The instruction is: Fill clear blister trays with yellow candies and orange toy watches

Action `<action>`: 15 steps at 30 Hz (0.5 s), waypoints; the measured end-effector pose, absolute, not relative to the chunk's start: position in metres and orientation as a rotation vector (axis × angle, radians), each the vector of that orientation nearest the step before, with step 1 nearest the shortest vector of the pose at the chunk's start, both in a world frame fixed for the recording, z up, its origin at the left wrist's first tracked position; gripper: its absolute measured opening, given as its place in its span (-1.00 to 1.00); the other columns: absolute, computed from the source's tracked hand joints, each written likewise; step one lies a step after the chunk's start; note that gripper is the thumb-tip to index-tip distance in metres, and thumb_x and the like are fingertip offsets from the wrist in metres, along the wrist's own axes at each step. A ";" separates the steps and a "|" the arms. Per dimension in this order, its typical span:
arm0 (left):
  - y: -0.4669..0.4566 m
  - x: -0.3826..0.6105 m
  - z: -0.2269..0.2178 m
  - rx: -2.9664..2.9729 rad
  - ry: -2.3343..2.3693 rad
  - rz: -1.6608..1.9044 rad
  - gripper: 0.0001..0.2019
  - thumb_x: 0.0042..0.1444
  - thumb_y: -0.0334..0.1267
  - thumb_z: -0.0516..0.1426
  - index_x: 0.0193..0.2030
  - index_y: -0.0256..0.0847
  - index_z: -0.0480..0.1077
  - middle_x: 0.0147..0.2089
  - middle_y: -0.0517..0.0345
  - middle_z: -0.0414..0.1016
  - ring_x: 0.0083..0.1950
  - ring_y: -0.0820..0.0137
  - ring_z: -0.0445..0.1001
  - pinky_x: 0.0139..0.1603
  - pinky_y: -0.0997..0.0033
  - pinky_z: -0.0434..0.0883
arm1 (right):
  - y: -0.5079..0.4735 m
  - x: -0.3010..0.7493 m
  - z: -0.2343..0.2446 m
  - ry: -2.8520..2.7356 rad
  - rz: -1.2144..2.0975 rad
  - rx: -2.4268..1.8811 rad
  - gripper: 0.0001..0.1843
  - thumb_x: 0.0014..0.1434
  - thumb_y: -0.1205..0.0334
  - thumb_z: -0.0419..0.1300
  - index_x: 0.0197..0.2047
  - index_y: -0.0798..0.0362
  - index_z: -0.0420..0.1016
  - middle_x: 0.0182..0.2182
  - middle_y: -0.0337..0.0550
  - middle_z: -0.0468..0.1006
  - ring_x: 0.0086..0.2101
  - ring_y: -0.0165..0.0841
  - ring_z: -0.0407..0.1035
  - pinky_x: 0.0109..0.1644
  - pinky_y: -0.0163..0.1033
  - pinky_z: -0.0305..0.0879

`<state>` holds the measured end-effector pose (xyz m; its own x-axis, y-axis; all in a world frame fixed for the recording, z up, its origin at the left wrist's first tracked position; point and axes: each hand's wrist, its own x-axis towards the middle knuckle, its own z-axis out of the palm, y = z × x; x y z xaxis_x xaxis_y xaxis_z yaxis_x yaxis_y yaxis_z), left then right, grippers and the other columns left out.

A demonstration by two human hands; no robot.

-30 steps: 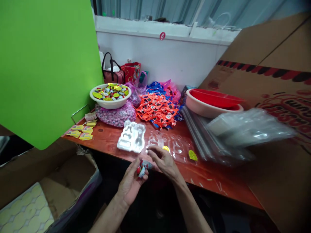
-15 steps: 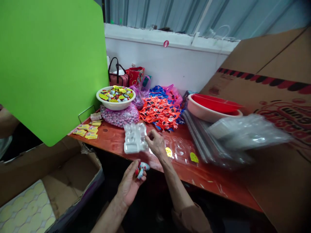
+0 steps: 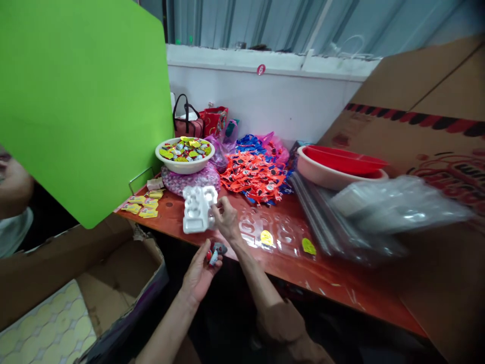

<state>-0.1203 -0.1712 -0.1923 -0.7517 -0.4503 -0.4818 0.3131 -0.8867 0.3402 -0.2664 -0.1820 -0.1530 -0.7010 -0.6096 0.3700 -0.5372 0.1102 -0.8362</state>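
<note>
from the head camera, the right hand [image 3: 226, 218] is the nearer one to the white plastic tray [image 3: 197, 208], which lies just left of its fingers [image 3: 217, 206], its long way running away from the person and tilted slightly on the red wooden table [image 3: 322, 273]. those fingers are drawn together at the tray's edge, but whether they grip it or only touch it i can't tell. the left hand [image 3: 199, 275] sits lower, off the table edge, half curled around small wrapped sweets [image 3: 214, 253], which are partly hidden by it. clear plastic trays [image 3: 265, 227] lie right of the hands, and a bowl of sweets [image 3: 185, 169] stands behind. another person's arm [image 3: 15, 189] is cut off at the left edge, partly behind a green board [image 3: 83, 101].
</note>
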 end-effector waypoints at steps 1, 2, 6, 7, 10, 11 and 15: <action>-0.172 -0.120 -0.192 0.804 -0.334 -2.585 -0.83 0.24 -0.34 0.20 -0.05 -0.34 0.44 -0.21 -0.04 0.54 -0.39 0.48 0.47 -0.49 0.59 0.40 | -0.184 -0.263 -0.151 2.290 -1.686 -1.202 -0.80 0.22 0.09 0.02 -0.38 -0.01 0.16 -0.51 -0.31 0.36 -0.49 -0.44 0.24 -0.36 -0.33 0.11; -0.173 -0.121 -0.192 0.804 -0.333 -2.588 -0.84 0.25 -0.33 0.19 -0.06 -0.35 0.44 -0.22 -0.04 0.54 -0.39 0.48 0.48 -0.49 0.59 0.40 | -0.187 -0.260 -0.150 2.290 -1.708 -1.223 -0.80 0.23 0.09 0.00 -0.38 -0.01 0.16 -0.51 -0.31 0.35 -0.48 -0.44 0.23 -0.35 -0.33 0.11; -0.176 -0.119 -0.186 0.803 -0.376 -2.595 -0.82 0.25 -0.33 0.18 -0.03 -0.33 0.44 -0.23 -0.02 0.53 -0.38 0.47 0.48 -0.50 0.60 0.39 | -0.194 -0.262 -0.144 2.279 -1.737 -1.290 -0.81 0.21 0.11 0.00 -0.40 -0.01 0.14 -0.52 -0.32 0.29 -0.49 -0.46 0.20 -0.35 -0.33 0.10; -0.178 -0.119 -0.184 0.795 -0.404 -2.585 -0.79 0.24 -0.33 0.20 -0.01 -0.31 0.44 -0.22 -0.01 0.53 -0.39 0.48 0.47 -0.50 0.59 0.39 | -0.195 -0.264 -0.145 2.284 -1.746 -1.268 -0.81 0.19 0.12 0.01 -0.42 -0.01 0.13 -0.52 -0.33 0.28 -0.49 -0.46 0.18 -0.36 -0.33 0.10; -0.186 -0.117 -0.173 0.737 -0.480 -2.540 -0.68 0.17 -0.29 0.27 0.06 -0.26 0.43 -0.22 0.03 0.51 -0.39 0.48 0.46 -0.50 0.59 0.37 | -0.192 -0.273 -0.151 2.257 -1.734 -1.185 -0.82 0.12 0.14 0.04 -0.45 0.00 0.14 -0.54 -0.33 0.27 -0.50 -0.46 0.18 -0.37 -0.34 0.12; -0.191 -0.118 -0.168 0.704 -0.491 -2.542 -0.63 0.15 -0.28 0.29 0.10 -0.23 0.42 -0.22 0.06 0.50 -0.40 0.49 0.45 -0.51 0.60 0.35 | -0.190 -0.275 -0.154 2.241 -1.723 -1.159 -0.83 0.10 0.13 0.06 -0.43 0.01 0.18 -0.52 -0.32 0.31 -0.49 -0.46 0.21 -0.36 -0.34 0.15; -0.212 -0.123 -0.146 0.510 -0.466 -2.605 -0.49 0.09 -0.28 0.33 0.19 -0.14 0.36 -0.29 0.16 0.44 -0.48 0.57 0.35 -0.60 0.66 0.21 | -0.180 -0.282 -0.167 2.103 -1.717 -1.014 -0.65 0.05 0.11 0.14 -0.10 0.06 0.38 -0.35 -0.23 0.50 -0.38 -0.41 0.37 -0.31 -0.34 0.26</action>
<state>-0.1227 -0.2117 -0.1464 -0.8338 -0.4797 -0.2732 0.3552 -0.8450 0.3997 -0.2821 -0.1805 -0.1674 -0.7295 -0.6428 0.2336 -0.3573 0.0671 -0.9316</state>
